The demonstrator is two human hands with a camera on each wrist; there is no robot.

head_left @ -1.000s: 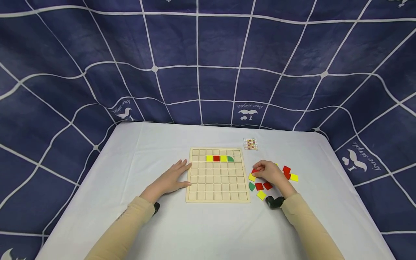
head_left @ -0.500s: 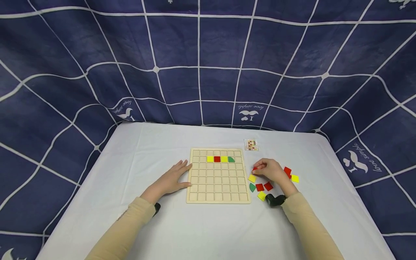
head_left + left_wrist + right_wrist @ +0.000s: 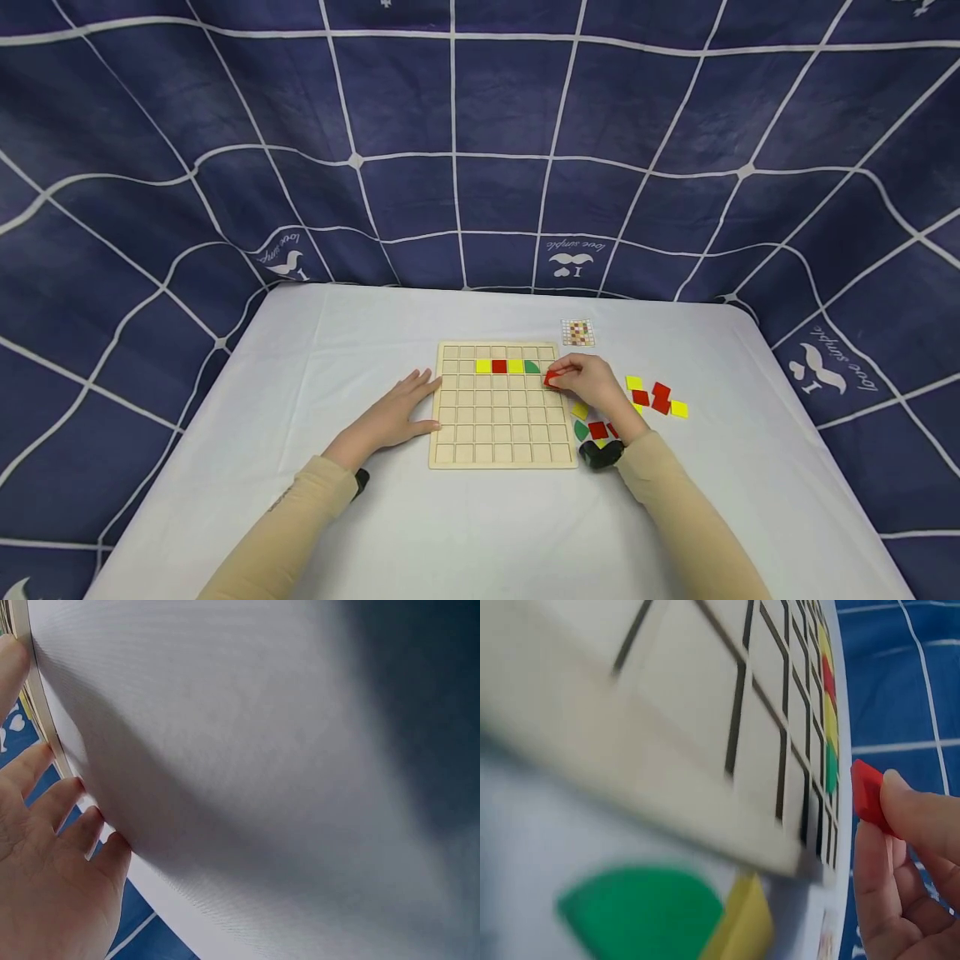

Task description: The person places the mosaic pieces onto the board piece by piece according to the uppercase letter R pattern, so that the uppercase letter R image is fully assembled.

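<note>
My right hand (image 3: 588, 379) pinches a red square tile (image 3: 868, 793) between thumb and fingers, over the right edge of the wooden grid board (image 3: 483, 460). In the head view this tile overlaps the board's right column, just below and right of a green quarter-circle tile (image 3: 532, 367). That green tile ends a row with a yellow tile (image 3: 516, 367), a red tile (image 3: 499, 367) and another yellow tile (image 3: 483, 367). My left hand (image 3: 393, 412) lies with spread fingers at the board's left edge, thumb and fingertips right at the rim.
Right of the board lie loose red, yellow and green tiles, among them a green quarter-circle (image 3: 581, 430), a red square (image 3: 661, 389) and a yellow square (image 3: 678, 409). A small patterned card (image 3: 578, 332) lies behind the board's right corner. Dark blue cloth (image 3: 502, 200) hangs behind the white table (image 3: 450, 533).
My right hand has moved left from the loose tiles to the board's right edge, carrying the red tile. Tiles it covered now show. The left hand stays put.
</note>
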